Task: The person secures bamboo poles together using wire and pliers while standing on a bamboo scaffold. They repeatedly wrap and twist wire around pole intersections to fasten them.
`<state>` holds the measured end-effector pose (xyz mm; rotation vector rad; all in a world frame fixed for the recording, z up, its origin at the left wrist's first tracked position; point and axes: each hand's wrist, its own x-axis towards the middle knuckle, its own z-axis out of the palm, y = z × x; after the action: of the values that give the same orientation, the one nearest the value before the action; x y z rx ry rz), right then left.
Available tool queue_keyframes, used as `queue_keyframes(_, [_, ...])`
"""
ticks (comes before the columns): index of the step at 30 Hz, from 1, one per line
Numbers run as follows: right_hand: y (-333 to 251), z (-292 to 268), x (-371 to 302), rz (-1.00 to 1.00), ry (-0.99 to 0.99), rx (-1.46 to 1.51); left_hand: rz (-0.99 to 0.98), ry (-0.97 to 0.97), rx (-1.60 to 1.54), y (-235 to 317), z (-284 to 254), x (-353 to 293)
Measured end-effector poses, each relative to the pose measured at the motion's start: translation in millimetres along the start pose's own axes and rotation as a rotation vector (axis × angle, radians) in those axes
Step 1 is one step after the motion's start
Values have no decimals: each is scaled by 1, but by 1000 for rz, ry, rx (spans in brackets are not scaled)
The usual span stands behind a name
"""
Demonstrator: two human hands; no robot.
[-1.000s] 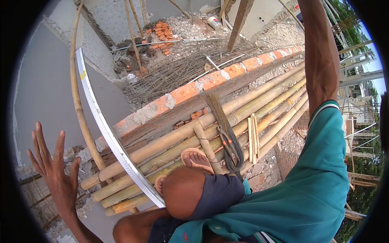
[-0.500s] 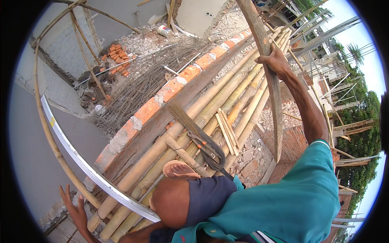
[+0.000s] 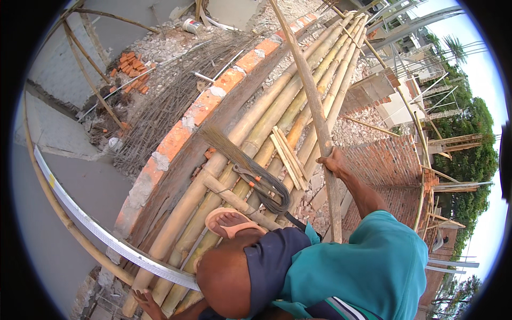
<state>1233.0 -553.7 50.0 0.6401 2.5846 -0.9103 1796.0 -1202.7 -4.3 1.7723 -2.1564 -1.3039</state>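
Note:
My right hand [image 3: 336,163] is wrapped around a long rough wooden pole [image 3: 306,80], which slants across the bamboo from the far edge to beside my right arm. My left hand [image 3: 145,303] lies low at the left, fingers stretched out over the near ends of the bamboo poles [image 3: 266,120]. Beside it runs a long silver metal straightedge [image 3: 101,234]. I am crouched on the bamboo, with a sandalled foot [image 3: 232,221] in front of me. A bundle of thin wire [image 3: 240,154] and pliers with orange-marked handles [image 3: 253,180] lie ahead of that foot.
A brick wall top [image 3: 221,85] with mortar lumps runs along the left of the bamboo. Beyond it, far below, lie rubble, orange bricks [image 3: 133,66] and a bucket [image 3: 190,25]. Short wood strips [image 3: 288,159] rest on the poles. A curved bamboo rail [image 3: 61,221] borders the left.
My right hand has come down and nearer with the wooden pole, which now tilts further left at its far end. My left hand has moved from the air onto the bamboo ends.

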Motion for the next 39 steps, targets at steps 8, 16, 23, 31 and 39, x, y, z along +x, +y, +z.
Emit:
queue_keyframes(8, [101,8,61,41,-41,-185,-155,196,-135,25,142,-62])
queue_keyframes(16, [144,12,92,36,-264,-724,63,120,28,71,164,-101])
queue_keyframes(23, [170,19,97,78,-45,-694,-72,136,-131,58,166,-77])
queue_keyframes(31, [25,121,-16,-1013,296,-597,-267,188,19,66,145,-83])
queue_keyframes(39, [-109,244,-152,-1496,-339,-320,-226,158,161,81,164,-83])
